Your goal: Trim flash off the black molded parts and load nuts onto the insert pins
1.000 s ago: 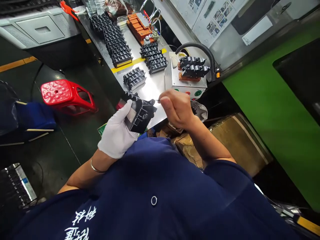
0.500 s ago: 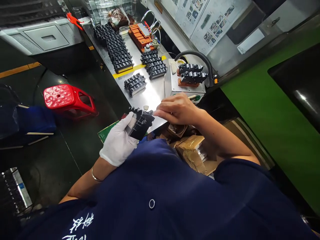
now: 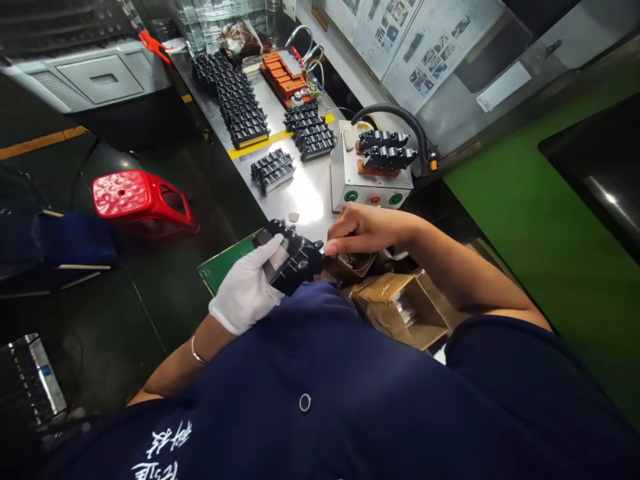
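Note:
My left hand (image 3: 244, 293), in a white glove, is closed around a black moulded plastic part (image 3: 301, 264) with a pale block along its left side. The part is tilted in front of my chest. Close to its right end is my bare right hand (image 3: 367, 228), thumb and forefinger pinched together. Something small and pale shows at those fingertips, too small to name. Similar black parts stand in a long row (image 3: 235, 100), a shorter row (image 3: 310, 130) and a small group (image 3: 273, 170) on the metal table (image 3: 307, 190).
A white control box (image 3: 373, 187) with green and red buttons carries two black parts on orange-brown holders. An orange fixture (image 3: 283, 73) with hoses stands farther back. Open cardboard boxes (image 3: 385, 303) sit below the table at right. A red stool (image 3: 143, 200) is at left.
Both hands have shifted slightly right and down with the black part. My right hand has dropped below the control box, whose front buttons now show.

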Demonstrator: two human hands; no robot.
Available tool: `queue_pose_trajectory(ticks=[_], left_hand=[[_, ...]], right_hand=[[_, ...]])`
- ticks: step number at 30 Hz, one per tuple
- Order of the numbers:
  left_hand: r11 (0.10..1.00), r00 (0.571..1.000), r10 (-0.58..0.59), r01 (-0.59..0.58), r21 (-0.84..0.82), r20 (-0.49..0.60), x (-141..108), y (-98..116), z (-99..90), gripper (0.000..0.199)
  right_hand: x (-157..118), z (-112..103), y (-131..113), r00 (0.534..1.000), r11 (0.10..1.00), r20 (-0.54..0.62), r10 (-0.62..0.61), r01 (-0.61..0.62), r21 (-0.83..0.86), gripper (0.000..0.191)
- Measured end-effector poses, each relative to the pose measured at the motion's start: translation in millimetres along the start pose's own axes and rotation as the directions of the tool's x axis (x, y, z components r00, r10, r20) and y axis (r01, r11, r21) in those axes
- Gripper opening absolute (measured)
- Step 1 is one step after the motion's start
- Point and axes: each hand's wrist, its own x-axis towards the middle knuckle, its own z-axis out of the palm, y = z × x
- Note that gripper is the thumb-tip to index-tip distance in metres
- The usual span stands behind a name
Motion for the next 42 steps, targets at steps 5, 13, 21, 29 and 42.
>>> queue_pose_trajectory(ticks=[5,13,21,29,42], left_hand=[[0.93,0.935,0.353,-0.348,-0.119,0.031,-4,13,1.9,0.033],[0.896,0.902,0.429,-0.416,-0.157,0.057,4,19,-0.6,0.041],[0.909,0.909,0.415,-0.412,-0.065,0.047,9,9,4.5,0.047],[0.919,0.921,0.386,-0.389,0.059,0.062,18,13,-7.2,0.035],[0.956,0.942,0.287,-0.294,0.01,0.172,10,12,-10.4,0.026]], right_hand=[[3,8,9,0.971,0.97,-0.187,0.15,-0.108,0.218,0.053],[57,55,4,0.53,0.937,-0.819,0.222,0.117,0.33,0.045],[69,73,-3,0.477,0.886,-0.814,0.331,0.141,0.442,0.05],[92,100,6,0.127,0.847,-0.883,0.452,0.25,0.47,0.051],[41,66,2,0.506,0.994,-0.857,-0.092,-0.007,-0.111,0.032]])
